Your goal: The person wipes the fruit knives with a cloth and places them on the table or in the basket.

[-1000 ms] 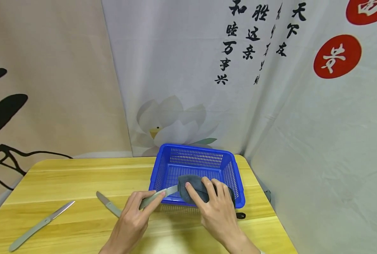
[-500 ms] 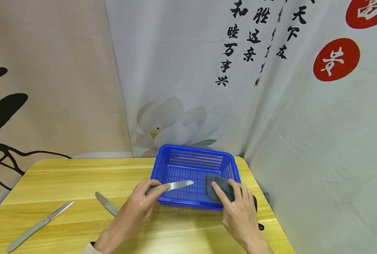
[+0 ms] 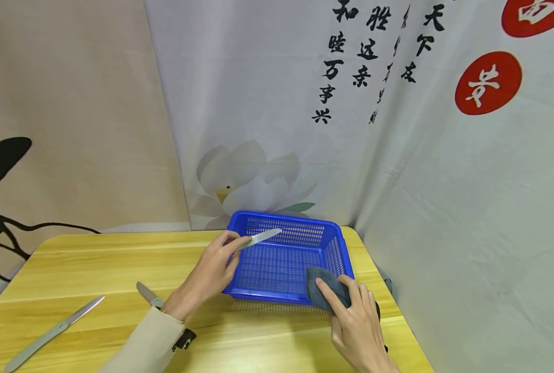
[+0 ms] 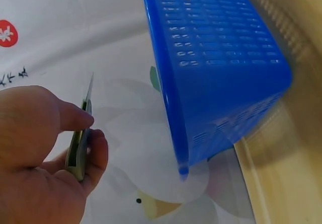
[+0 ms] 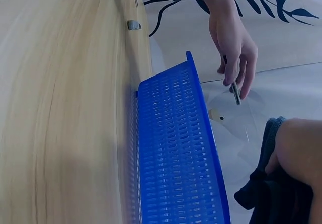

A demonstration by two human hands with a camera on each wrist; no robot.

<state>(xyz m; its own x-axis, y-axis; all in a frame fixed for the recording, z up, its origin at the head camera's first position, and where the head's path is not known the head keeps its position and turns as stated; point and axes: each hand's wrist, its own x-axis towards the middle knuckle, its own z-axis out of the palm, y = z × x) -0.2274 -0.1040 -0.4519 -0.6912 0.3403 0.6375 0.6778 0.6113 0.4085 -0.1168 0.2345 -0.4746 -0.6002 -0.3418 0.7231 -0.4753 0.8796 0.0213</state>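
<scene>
My left hand (image 3: 215,265) pinches a folding knife (image 3: 266,235) by its grey-green handle. The blade stands out, pointing right over the left part of a blue plastic basket (image 3: 277,265). In the left wrist view thumb and fingers meet around the knife handle (image 4: 77,156), beside the basket's outer wall (image 4: 221,93). A dark grey cloth (image 3: 313,291) is gripped by my right hand (image 3: 358,318) above the basket's front right corner. The right wrist view shows the cloth (image 5: 268,141) bunched, with a black part hanging below it.
Two similar knives lie blade-out on the wooden table: one knife (image 3: 55,331) at far left, another knife (image 3: 147,294) partly hidden behind the left forearm. A printed curtain (image 3: 267,103) stands behind the table, and a pale one (image 3: 491,217) along the right.
The cloth has slid right off the knife blade, leaving it bare. My left hand has then moved up and forward with the knife to the basket's left side.
</scene>
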